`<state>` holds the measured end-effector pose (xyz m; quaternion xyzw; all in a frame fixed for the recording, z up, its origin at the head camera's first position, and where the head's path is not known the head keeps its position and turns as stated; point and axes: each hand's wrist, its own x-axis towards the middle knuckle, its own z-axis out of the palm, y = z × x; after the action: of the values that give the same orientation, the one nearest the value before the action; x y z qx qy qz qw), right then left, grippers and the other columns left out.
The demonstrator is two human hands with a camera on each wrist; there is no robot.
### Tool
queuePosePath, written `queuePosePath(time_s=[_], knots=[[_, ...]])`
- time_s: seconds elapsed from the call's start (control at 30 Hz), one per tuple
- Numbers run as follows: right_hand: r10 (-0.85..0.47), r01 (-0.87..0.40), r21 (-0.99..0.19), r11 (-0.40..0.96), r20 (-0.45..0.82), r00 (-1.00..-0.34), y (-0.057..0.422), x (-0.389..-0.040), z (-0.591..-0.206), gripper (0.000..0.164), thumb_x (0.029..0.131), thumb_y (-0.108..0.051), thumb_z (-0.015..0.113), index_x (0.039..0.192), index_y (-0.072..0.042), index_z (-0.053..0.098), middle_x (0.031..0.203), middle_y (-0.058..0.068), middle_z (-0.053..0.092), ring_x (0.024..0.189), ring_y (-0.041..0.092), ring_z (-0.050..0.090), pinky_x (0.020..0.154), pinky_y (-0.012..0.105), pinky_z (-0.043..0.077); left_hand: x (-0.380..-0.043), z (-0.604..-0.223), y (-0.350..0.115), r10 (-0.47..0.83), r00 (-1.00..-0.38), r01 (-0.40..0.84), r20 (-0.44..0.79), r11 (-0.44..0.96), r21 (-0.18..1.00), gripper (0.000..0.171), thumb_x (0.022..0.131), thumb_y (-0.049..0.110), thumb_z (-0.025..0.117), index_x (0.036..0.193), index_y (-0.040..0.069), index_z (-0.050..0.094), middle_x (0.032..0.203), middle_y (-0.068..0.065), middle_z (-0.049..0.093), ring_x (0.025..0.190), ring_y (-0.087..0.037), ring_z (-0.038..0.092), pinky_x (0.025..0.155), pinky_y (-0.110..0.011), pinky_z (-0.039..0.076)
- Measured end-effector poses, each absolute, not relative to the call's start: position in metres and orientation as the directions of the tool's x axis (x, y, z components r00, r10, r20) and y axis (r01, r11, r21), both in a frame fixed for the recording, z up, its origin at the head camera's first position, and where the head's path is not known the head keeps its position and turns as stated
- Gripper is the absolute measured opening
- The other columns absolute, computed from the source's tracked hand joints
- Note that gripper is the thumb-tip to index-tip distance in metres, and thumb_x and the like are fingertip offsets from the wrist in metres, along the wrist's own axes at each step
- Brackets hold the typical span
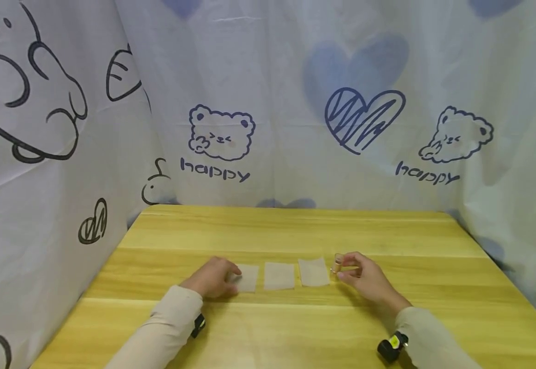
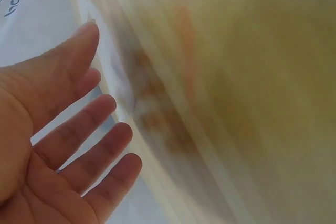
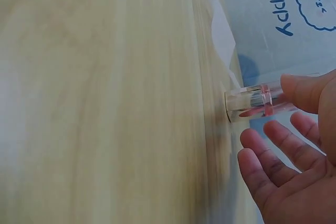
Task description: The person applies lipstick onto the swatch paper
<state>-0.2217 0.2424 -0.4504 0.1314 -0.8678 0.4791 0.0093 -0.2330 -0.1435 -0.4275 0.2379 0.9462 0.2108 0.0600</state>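
Note:
Three small pale paper squares lie in a row on the wooden table: the left paper (image 1: 248,279), the middle paper (image 1: 279,275) and the right paper (image 1: 314,272). Over the edge of the left one is my left hand (image 1: 212,278), its fingers loosely extended and holding nothing in the left wrist view. Just right of the row, a small clear cylinder (image 1: 337,263) with a pinkish band (image 3: 266,100) stands upright on the table. My right hand (image 1: 370,281) pinches its upper part between thumb and a finger, while the other fingers spread apart from it.
The wooden tabletop (image 1: 268,328) reaches back to a white curtain (image 1: 286,169) printed with hearts and bears, which also hangs along both sides. A dark wrist device (image 1: 391,348) is strapped beneath the right sleeve (image 1: 427,333).

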Motion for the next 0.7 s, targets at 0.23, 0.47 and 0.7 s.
queuePosePath(time_s=[0.23, 0.47, 0.7], knots=[[-0.21, -0.241, -0.824, 0.513, 0.151, -0.966, 0.234, -0.226, -0.455, 0.033, 0.089, -0.01, 0.072, 0.118, -0.001, 0.058, 0.112, 0.014, 0.062, 0.099, 0.032, 0.064, 0.083, 0.035, 0.054, -0.231, -0.429, -0.144, 0.484, -0.874, 0.426, -0.044, 0.807, 0.41, 0.027, 0.077, 0.007, 0.082, 0.102, 0.002, 0.074, 0.105, -0.012, 0.069, 0.095, -0.025, 0.061, 0.082, -0.04, 0.051], [-0.227, -0.284, -0.787, 0.547, 0.188, -0.956, 0.231, -0.229, -0.461, 0.025, 0.089, -0.007, 0.071, 0.111, 0.0, 0.062, 0.104, 0.009, 0.064, 0.097, 0.029, 0.065, 0.083, 0.037, 0.054, -0.23, -0.431, -0.145, 0.514, -0.858, 0.468, -0.014, 0.793, 0.39, 0.019, 0.083, 0.009, 0.078, 0.1, 0.001, 0.075, 0.102, -0.012, 0.07, 0.1, -0.031, 0.064, 0.086, -0.043, 0.052], [-0.194, -0.266, -0.777, 0.57, 0.187, -0.963, 0.232, -0.232, -0.46, 0.021, 0.089, -0.007, 0.071, 0.108, -0.002, 0.063, 0.101, 0.007, 0.065, 0.093, 0.026, 0.066, 0.081, 0.035, 0.055, -0.234, -0.435, -0.143, 0.499, -0.867, 0.455, -0.005, 0.795, 0.401, 0.015, 0.084, 0.011, 0.076, 0.098, 0.004, 0.075, 0.101, -0.012, 0.071, 0.101, -0.031, 0.064, 0.088, -0.044, 0.052]])
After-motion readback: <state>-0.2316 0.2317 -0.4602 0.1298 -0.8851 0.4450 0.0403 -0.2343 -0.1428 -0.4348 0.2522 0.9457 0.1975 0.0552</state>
